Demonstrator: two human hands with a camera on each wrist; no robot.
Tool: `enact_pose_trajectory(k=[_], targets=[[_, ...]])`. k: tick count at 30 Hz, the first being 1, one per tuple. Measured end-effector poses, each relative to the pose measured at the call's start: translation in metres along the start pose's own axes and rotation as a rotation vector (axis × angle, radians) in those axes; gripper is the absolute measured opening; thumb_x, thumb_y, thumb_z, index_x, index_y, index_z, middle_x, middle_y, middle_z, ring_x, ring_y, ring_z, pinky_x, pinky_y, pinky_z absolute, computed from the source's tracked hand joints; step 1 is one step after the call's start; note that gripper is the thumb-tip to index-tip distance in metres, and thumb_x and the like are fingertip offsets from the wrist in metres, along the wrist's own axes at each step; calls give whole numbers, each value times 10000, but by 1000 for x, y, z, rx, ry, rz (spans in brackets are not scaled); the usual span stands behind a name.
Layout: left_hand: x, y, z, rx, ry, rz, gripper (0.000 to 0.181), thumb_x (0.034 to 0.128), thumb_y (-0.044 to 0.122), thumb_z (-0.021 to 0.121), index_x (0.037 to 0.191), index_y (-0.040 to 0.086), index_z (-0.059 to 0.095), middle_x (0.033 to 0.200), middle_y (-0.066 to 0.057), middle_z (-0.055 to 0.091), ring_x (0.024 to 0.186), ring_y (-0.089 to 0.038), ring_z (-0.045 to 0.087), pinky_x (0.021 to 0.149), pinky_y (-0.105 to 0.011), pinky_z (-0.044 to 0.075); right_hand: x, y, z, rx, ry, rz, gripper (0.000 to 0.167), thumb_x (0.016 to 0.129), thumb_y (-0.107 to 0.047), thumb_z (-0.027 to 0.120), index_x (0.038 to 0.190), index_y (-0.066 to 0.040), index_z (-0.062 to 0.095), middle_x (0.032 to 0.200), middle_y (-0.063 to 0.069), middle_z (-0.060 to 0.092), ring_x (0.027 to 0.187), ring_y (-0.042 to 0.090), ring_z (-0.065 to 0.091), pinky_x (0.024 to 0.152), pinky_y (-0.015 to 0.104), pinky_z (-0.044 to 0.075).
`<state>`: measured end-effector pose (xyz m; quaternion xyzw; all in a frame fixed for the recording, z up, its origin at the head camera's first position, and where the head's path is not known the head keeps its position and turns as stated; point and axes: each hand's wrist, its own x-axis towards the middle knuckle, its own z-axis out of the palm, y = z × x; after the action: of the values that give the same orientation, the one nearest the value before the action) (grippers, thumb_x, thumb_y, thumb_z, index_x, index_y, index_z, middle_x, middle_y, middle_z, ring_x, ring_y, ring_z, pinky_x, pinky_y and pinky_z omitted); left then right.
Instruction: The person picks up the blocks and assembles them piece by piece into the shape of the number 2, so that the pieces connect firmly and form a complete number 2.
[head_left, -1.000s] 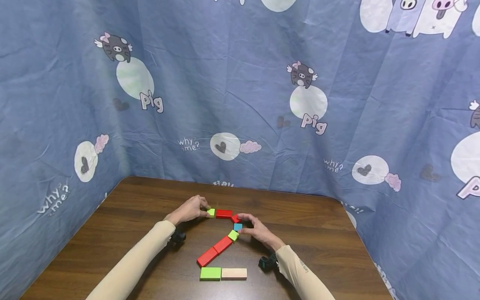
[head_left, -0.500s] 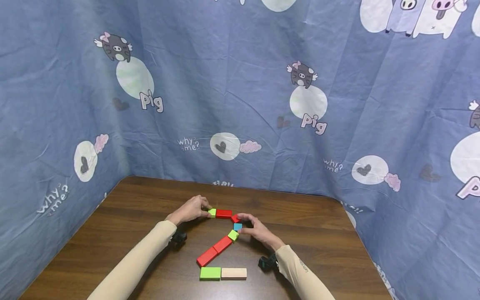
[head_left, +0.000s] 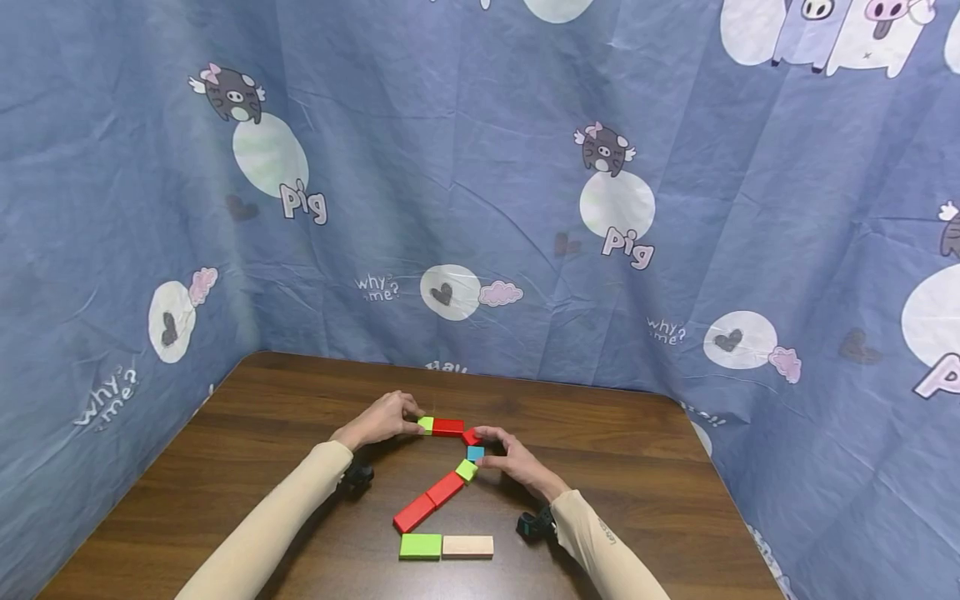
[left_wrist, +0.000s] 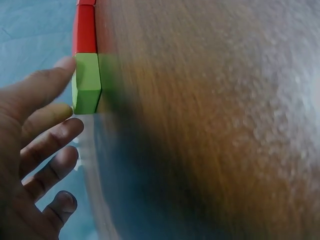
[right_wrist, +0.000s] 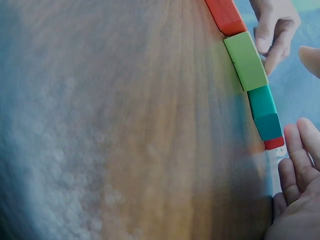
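Note:
With thumb and index finger, my left hand (head_left: 381, 419) pinches a small light-green block (head_left: 426, 424) at the left end of a row on the table. In the left wrist view that green block (left_wrist: 87, 75) meets a red block (left_wrist: 85, 30) end to end; the other fingers are spread loosely. My right hand (head_left: 521, 462) lies beside the curve of the row. Its index finger is at a small red block (head_left: 470, 437), its thumb near another light-green block (head_left: 467, 471), with a blue block (head_left: 476, 453) between them. The fingers look relaxed.
Two red blocks (head_left: 429, 502) run diagonally down-left from the curve. Nearer me, a green rectangular block (head_left: 421, 547) and a plain wooden block (head_left: 468, 547) lie end to end. Blue printed cloth (head_left: 487, 217) hangs behind the brown wooden table (head_left: 637, 500).
The left hand has slid its green block slightly right, closing the small gap to the red block. The right hand and other blocks look unmoved.

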<state>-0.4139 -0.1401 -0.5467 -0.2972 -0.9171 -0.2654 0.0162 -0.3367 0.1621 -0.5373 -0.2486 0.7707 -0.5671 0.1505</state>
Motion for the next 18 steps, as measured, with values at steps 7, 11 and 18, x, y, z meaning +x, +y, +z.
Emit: enact_pose_trajectory(k=[7, 11, 18], targets=[[-2, 1, -2, -67, 24, -45, 414, 823, 387, 734, 1084, 66, 728, 1011, -11, 674, 934, -169, 623, 789, -349, 500, 1, 2, -2, -23, 2, 0, 567, 876, -20, 639, 1385, 68, 406, 1420, 262, 436, 1344, 411, 339, 1113, 591, 169], [-2, 1, -3, -68, 39, -72, 404, 823, 381, 737, 1074, 65, 732, 979, 2, 668, 910, -149, 619, 782, -339, 498, 1, 4, -3, -44, 0, -16, 583, 864, -15, 655, 1380, 84, 402, 1403, 281, 442, 1326, 431, 352, 1101, 583, 199], [-3, 3, -8, -90, 54, -89, 404, 823, 368, 740, 1070, 48, 730, 967, -21, 669, 884, -157, 621, 762, -337, 500, 3, 6, -4, -66, 12, -39, 604, 838, -5, 685, 1368, 95, 413, 1390, 282, 462, 1317, 425, 370, 1098, 554, 219]])
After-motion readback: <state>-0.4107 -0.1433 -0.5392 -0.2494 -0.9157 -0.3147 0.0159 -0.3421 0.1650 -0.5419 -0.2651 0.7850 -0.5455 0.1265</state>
